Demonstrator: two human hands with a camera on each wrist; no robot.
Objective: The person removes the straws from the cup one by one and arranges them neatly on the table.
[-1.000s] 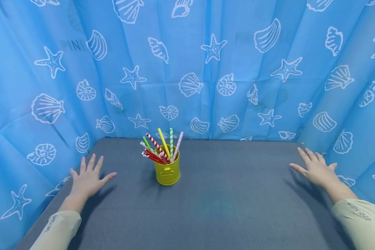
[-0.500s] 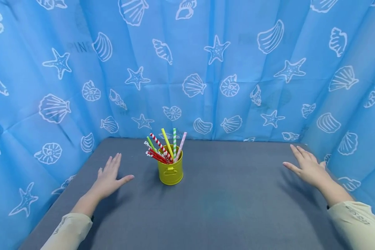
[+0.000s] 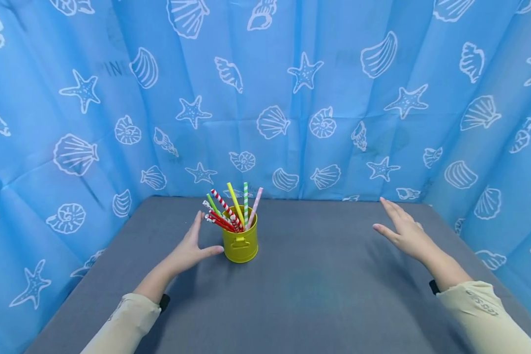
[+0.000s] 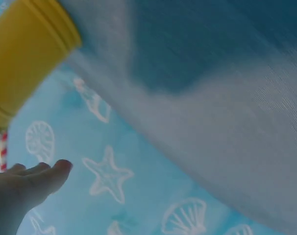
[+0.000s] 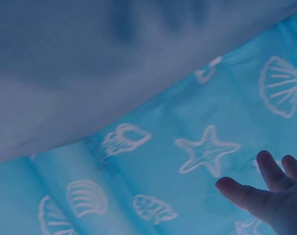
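Observation:
A yellow metal bucket point(image 3: 240, 248) with a small handle on its side stands on the grey table. Several paper straws point(image 3: 227, 209) lean out of it: striped, spotted and plain, in red, green, yellow and pink. My left hand point(image 3: 189, 251) is just left of the bucket, thumb and fingers spread apart, the thumb tip right at the bucket's wall. In the left wrist view the bucket point(image 4: 26, 54) appears large at the upper left, above the fingers. My right hand point(image 3: 408, 236) hovers over the right part of the table, fingers extended, holding nothing.
The grey cloth-covered table point(image 3: 318, 295) spreads in front of me. A blue curtain point(image 3: 283, 98) with white shells and starfish hangs along its back and both sides. Dark bands show at both wrists below the pale sleeves point(image 3: 124, 319).
My left hand has moved right from the table's left side up to the bucket. My right hand has shifted somewhat to the left. The bucket and straws stand in place.

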